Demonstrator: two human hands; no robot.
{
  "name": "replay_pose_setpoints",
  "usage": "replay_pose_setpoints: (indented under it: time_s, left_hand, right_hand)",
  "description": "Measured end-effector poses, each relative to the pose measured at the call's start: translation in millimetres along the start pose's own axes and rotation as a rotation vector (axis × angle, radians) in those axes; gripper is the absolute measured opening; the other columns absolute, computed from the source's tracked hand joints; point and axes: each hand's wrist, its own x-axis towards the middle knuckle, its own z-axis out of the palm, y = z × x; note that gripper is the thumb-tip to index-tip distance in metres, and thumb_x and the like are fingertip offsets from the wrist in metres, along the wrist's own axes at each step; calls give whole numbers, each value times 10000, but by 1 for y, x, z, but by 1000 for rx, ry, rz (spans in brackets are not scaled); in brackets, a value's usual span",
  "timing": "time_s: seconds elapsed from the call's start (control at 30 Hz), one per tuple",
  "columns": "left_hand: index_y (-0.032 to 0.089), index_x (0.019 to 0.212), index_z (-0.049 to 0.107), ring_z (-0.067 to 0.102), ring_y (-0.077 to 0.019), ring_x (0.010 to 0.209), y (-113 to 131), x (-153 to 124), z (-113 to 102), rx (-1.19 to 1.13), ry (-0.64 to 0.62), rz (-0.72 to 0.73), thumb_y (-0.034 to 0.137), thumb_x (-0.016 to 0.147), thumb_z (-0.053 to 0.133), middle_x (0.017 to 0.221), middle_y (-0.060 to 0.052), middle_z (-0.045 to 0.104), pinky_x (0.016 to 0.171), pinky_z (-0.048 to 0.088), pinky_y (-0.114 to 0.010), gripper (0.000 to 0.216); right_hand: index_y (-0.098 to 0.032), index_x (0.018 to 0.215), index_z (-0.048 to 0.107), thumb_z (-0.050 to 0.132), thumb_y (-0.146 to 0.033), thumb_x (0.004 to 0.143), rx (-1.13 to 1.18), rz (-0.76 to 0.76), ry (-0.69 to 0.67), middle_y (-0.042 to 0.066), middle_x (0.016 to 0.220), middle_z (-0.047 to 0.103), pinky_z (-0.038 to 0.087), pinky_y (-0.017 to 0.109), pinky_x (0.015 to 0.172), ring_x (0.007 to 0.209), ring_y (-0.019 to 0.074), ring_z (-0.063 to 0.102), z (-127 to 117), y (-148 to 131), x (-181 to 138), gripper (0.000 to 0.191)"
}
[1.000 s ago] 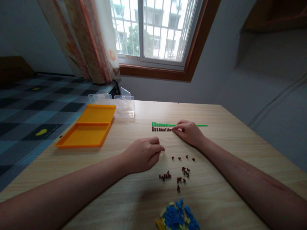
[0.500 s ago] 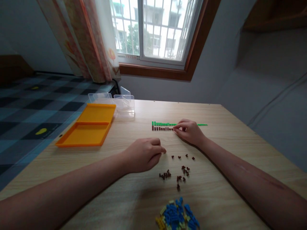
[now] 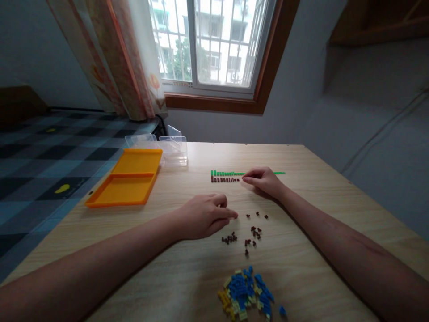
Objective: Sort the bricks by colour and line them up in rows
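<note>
My right hand [image 3: 263,181] has its thumb and fingers pinched together at the right end of a row of small brown bricks [image 3: 224,180]. Whatever lies between those fingertips is too small to make out. Just behind runs a row of green bricks [image 3: 226,173], partly covered by this hand. My left hand [image 3: 206,217] rests low over the table, index finger stretched out and thumb a little apart below it. That fingertip is at the left end of a line of loose brown bricks [image 3: 257,213], where it covers one spot. Nearer are loose brown bricks in small clusters [image 3: 229,239].
A pile of blue, yellow and cream bricks [image 3: 241,290] lies at the table's near side. An open orange case [image 3: 122,190] and clear plastic boxes [image 3: 173,152] stand at the left. Beyond the wooden table [image 3: 321,201] are a bed [image 3: 67,147] and a window [image 3: 221,49].
My left hand has moved slightly right, its index finger reaching out over the leftmost brown brick of the line, which is now hidden. My right hand stays at the brown row's end. The camera view shifts slightly.
</note>
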Motion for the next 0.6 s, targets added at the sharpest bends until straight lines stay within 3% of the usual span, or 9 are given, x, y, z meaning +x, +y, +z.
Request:
replay_pose_setpoints:
  time_s: [0.13,0.3,0.47,0.6]
  left_hand:
    - [252,1026,746,628,-143,781,-3,-1,1,-108,49,-75,276,950,537,932,-38,636,728,486,-271,224]
    - [240,931,754,619,-118,750,-5,0,1,-175,73,-119,244,910,590,937,-22,638,699,471,-240,166]
    - [228,923,751,625,-124,776,-6,2,0,-178,68,-139,232,919,575,938,-24,641,728,471,-241,177]
    - [216,924,747,628,-129,797,-6,3,-2,-225,51,-140,223,912,580,945,-28,643,740,475,-240,168]
  right_hand:
    - [-152,774,771,811,-455,676,87,66,15,31,675,675,392,262,538,597,130,533,0,-3,-6,321]
    - [-153,788,752,813,-465,669,153,180,-5,-12,580,589,291,236,452,481,85,401,-1,-12,-27,340]
    - [-160,723,743,805,-459,695,98,76,-68,36,701,656,429,270,587,652,143,543,4,-31,-60,307]
    - [-163,746,746,787,-449,734,92,58,-67,40,717,658,445,283,615,671,153,564,8,-37,-77,289]
